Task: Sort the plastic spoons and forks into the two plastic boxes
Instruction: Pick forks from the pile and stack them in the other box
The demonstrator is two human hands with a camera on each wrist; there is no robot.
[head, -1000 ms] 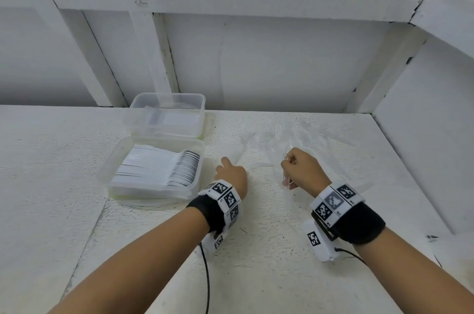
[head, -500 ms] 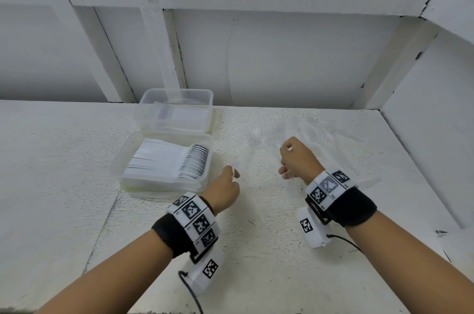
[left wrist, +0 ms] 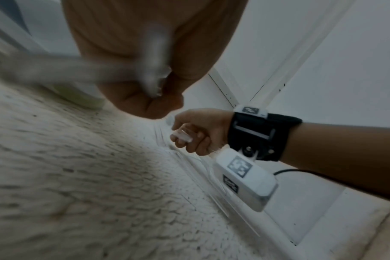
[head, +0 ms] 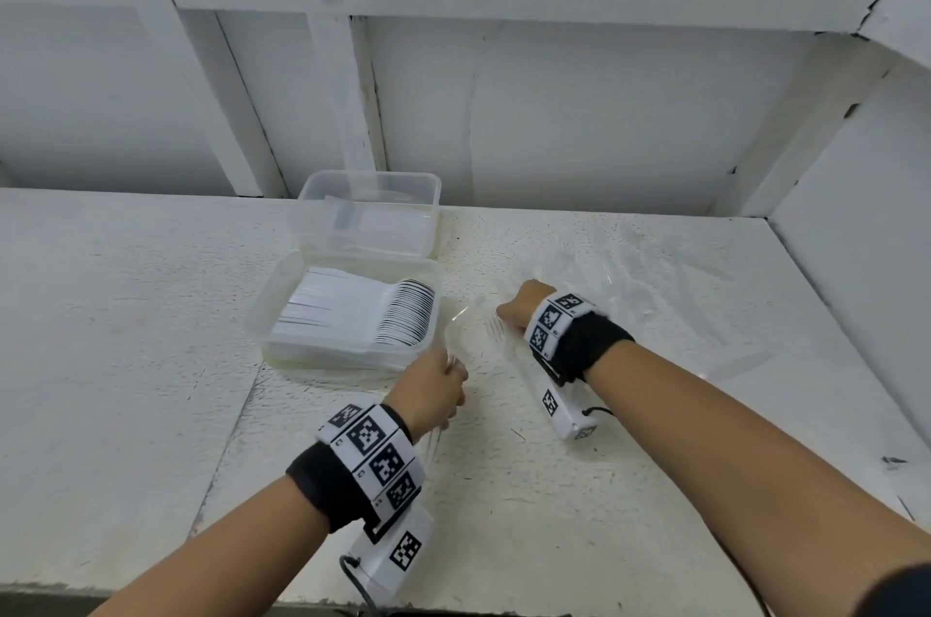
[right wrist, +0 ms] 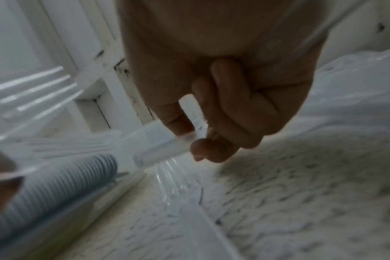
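Two clear plastic boxes stand left of centre. The near box (head: 282, 309) holds a packed row of white spoons (head: 403, 319); the far box (head: 433, 193) has a few clear pieces inside. My left hand (head: 433, 380) grips a clear plastic utensil (head: 461, 319) whose end points at the near box's right wall; its type is too blurred to tell. My right hand (head: 519, 309) grips a clear fork handle (right wrist: 163, 140), with tines (head: 496, 329) sticking out to the left. In the left wrist view the left hand (left wrist: 145, 98) is a fist on a blurred handle (left wrist: 154, 70).
A loose heap of clear plastic cutlery (head: 629, 274) lies on the rough white tabletop (head: 504, 490) behind my right hand. White walls and beams close in the back and right. One clear piece (head: 740, 362) lies beside my right forearm.
My left hand has pulled back towards me from the heap with a utensil in it. My right hand has swung left towards the boxes, still holding its fork.
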